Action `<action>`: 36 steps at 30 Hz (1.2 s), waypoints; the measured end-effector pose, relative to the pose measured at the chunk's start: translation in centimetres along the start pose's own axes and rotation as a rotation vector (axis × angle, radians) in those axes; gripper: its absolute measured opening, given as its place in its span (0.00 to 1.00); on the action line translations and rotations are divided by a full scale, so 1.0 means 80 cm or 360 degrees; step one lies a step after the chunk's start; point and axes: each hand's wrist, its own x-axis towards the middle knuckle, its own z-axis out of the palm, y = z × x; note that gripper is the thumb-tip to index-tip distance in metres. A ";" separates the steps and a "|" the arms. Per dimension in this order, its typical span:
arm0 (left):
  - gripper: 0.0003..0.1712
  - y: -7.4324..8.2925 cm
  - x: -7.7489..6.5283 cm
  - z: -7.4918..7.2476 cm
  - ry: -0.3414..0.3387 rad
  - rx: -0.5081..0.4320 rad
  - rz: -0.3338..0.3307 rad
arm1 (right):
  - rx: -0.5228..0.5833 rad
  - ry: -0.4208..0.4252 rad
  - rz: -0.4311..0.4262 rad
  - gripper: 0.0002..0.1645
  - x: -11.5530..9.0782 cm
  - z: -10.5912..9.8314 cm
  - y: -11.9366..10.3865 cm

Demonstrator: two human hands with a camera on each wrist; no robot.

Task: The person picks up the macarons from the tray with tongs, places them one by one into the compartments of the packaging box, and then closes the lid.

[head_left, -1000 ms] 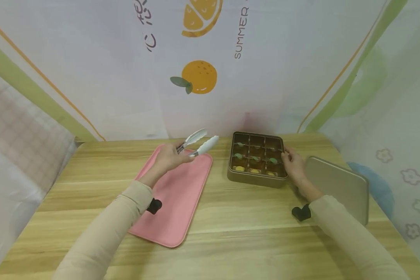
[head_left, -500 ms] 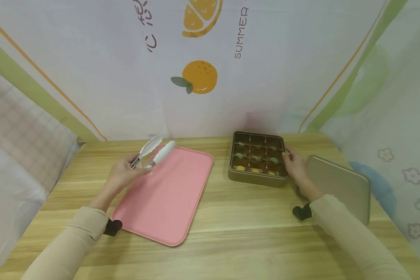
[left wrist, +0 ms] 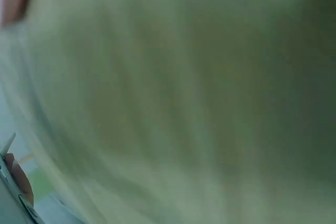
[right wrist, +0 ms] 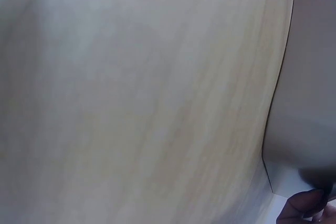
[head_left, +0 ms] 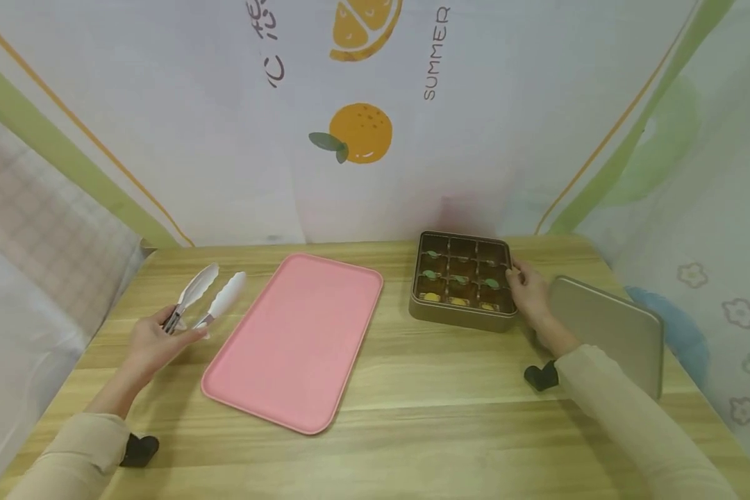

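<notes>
On the left, my left hand (head_left: 153, 345) grips a pair of tongs (head_left: 221, 297) with pale, scalloped tips. The tips are spread, with nothing between them, above the wood table left of the pink tray (head_left: 294, 340). My right hand (head_left: 530, 295) holds the right rim of a square bronze-coloured tin (head_left: 462, 319). Inside, a divided insert has several compartments; small yellow and green pieces show, too small to identify. In the right wrist view, fingertips (right wrist: 302, 206) touch the tin's wall (right wrist: 307, 108). The left wrist view is blurred, with a finger (left wrist: 20, 182) at its lower left.
A tin lid (head_left: 612, 333) lies to the right of the tin, partly under the right forearm. White printed cloth (head_left: 244, 160) hangs behind the wood table (head_left: 425, 417) and along its sides. The tray lies between the tongs and the tin.
My left hand has carried the tongs leftward and nearer, from over the tray to the bare table left of it. My right hand stays on the tin's rim.
</notes>
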 end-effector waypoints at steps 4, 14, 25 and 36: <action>0.50 -0.020 -0.008 -0.008 0.0007 0.0053 -0.0040 | 0.0017 -0.0023 0.0007 0.29 -0.001 -0.001 0.001; 0.44 -0.052 -0.021 -0.017 0.0122 0.0211 -0.0006 | 0.0011 -0.0036 0.0011 0.29 0.000 -0.001 0.001; 0.45 -0.062 -0.024 -0.009 0.0269 0.0209 0.0072 | 0.0037 -0.0027 -0.0017 0.29 -0.001 -0.001 0.000; 0.49 -0.073 -0.027 -0.004 0.0315 0.0108 0.0098 | 0.0046 -0.0064 -0.0033 0.29 -0.006 -0.004 -0.003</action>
